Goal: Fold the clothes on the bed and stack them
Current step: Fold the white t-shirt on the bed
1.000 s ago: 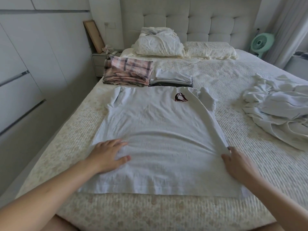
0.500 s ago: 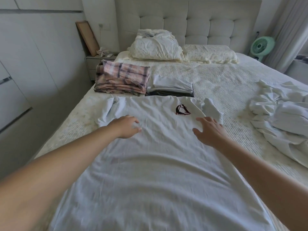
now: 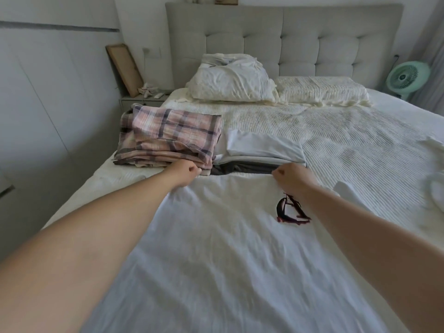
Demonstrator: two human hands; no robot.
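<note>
A white T-shirt (image 3: 216, 248) with a dark logo (image 3: 290, 210) lies spread flat on the bed (image 3: 348, 145), its top edge far from me. My left hand (image 3: 186, 173) pinches that top edge at the left shoulder. My right hand (image 3: 290, 176) pinches it at the right shoulder. Just beyond the shirt sit two folded stacks: pink plaid clothes (image 3: 168, 140) on the left, and white and grey folded garments (image 3: 259, 150) beside them.
Crumpled white clothes (image 3: 436, 188) lie at the bed's right edge. Two pillows (image 3: 230, 80) rest against the grey headboard. A nightstand (image 3: 141, 99) with a leaning frame stands at the left, a green fan (image 3: 406, 78) at the right.
Both hands slid from the shirt's lower part up past its chest to the shoulders and closed on the top edge. The camera leaned forward over the bed.
</note>
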